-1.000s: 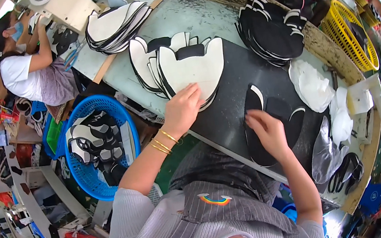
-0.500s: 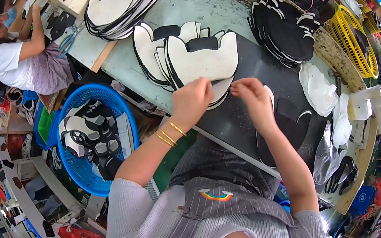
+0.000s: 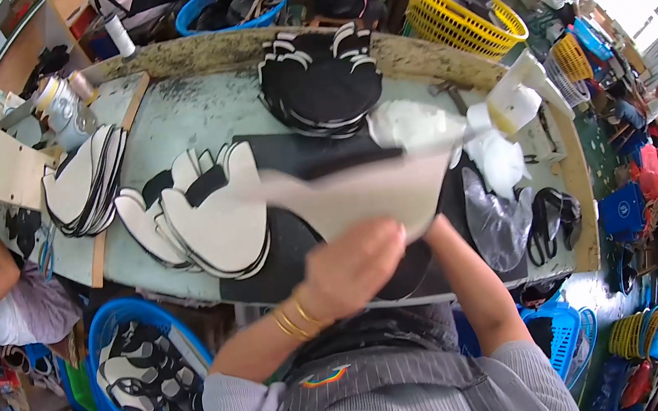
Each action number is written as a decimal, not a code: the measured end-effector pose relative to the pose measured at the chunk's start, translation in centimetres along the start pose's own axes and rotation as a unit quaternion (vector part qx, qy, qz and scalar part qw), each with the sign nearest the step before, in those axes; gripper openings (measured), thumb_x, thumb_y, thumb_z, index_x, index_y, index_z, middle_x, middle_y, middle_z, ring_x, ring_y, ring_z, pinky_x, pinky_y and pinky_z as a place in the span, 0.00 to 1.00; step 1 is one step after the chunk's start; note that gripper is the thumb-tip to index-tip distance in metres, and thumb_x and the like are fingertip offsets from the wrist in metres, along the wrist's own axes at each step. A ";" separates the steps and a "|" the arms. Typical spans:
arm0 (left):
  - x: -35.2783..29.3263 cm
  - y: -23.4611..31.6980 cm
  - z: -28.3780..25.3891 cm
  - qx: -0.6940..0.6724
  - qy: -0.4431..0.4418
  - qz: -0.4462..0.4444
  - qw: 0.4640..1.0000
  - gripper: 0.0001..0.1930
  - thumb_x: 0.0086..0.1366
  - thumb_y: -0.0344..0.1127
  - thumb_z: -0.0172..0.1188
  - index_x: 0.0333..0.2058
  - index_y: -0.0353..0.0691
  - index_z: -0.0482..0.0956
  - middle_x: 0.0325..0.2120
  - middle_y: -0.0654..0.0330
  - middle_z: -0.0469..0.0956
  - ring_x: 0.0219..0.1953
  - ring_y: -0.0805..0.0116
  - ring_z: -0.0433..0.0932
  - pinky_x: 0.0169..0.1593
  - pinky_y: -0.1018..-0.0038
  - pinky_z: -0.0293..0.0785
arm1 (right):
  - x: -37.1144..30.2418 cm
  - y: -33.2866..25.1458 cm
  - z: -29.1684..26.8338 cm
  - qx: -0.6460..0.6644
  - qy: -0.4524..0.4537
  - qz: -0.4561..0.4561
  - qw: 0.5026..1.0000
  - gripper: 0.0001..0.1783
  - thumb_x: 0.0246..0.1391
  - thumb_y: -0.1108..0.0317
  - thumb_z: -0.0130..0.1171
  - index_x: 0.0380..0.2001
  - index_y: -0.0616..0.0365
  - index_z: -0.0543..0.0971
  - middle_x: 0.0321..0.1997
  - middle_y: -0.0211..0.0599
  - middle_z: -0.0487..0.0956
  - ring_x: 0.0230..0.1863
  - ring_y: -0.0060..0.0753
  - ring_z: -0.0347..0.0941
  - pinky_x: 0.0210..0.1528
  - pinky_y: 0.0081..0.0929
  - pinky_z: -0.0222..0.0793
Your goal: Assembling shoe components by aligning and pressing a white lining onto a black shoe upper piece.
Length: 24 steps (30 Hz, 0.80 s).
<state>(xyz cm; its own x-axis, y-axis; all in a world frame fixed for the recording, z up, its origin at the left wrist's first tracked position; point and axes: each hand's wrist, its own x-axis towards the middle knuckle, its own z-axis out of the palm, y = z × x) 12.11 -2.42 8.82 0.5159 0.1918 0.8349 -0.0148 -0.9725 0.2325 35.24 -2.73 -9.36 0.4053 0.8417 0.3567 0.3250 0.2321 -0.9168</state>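
Over the dark mat (image 3: 288, 241) on the bench (image 3: 187, 112), there's a white piece (image 3: 382, 193) up in the air, pretty blurry. The left hand (image 3: 359, 265) looks to have its grip pinched on the near edge; the right hand (image 3: 438, 231) is mostly hidden behind the piece, so I can't tell if that grip is apart or together. For handling one like this, I'd support opposite edges so it doesn't flop, and keep it clear of the white stack (image 3: 217, 222) to its left. Probably bends easily, so go slow and don't crease it.
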 end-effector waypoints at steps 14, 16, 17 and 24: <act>3.6 -6.1 15.2 -0.021 -0.034 -0.167 0.985 0.12 0.53 0.31 0.62 0.37 0.35 0.77 0.31 0.57 0.79 0.40 0.57 0.78 0.42 0.67 0.76 | 6.4 -8.3 -9.7 -0.049 0.026 0.276 0.959 0.11 0.47 0.67 0.63 0.33 0.62 0.76 0.21 0.32 0.74 0.24 0.23 0.70 0.26 0.24 0.67; 4.0 -7.5 16.9 -0.014 -0.056 -0.188 0.980 0.11 0.54 0.29 0.61 0.37 0.35 0.76 0.31 0.56 0.79 0.39 0.57 0.78 0.42 0.68 0.76 | 6.1 -7.9 -10.3 -0.188 0.062 0.125 0.972 0.11 0.47 0.72 0.60 0.35 0.62 0.75 0.25 0.34 0.75 0.24 0.26 0.69 0.27 0.23 0.67; 4.2 -8.1 17.5 -0.010 -0.075 -0.207 0.975 0.10 0.54 0.27 0.60 0.37 0.35 0.76 0.31 0.55 0.79 0.38 0.56 0.79 0.41 0.68 0.76 | 6.8 -8.2 -11.2 -0.252 0.091 0.085 0.960 0.17 0.44 0.78 0.55 0.42 0.60 0.73 0.36 0.39 0.74 0.28 0.30 0.70 0.30 0.23 0.67; 6.3 -10.9 16.7 -0.152 0.091 -0.406 0.897 0.05 0.64 0.27 0.54 0.37 0.32 0.75 0.29 0.56 0.80 0.30 0.69 0.81 0.32 0.75 0.78 | 11.4 -7.0 -15.5 -0.255 -0.027 0.044 0.966 0.15 0.47 0.77 0.55 0.41 0.60 0.74 0.41 0.42 0.74 0.40 0.36 0.71 0.40 0.24 0.68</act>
<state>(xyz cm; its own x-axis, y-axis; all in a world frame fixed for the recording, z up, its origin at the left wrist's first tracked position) 29.80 7.17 3.24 0.3138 0.8654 0.3907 0.0556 -0.4275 0.9023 50.88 -2.31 3.90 0.4103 0.8745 0.2585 0.6750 -0.1007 -0.7309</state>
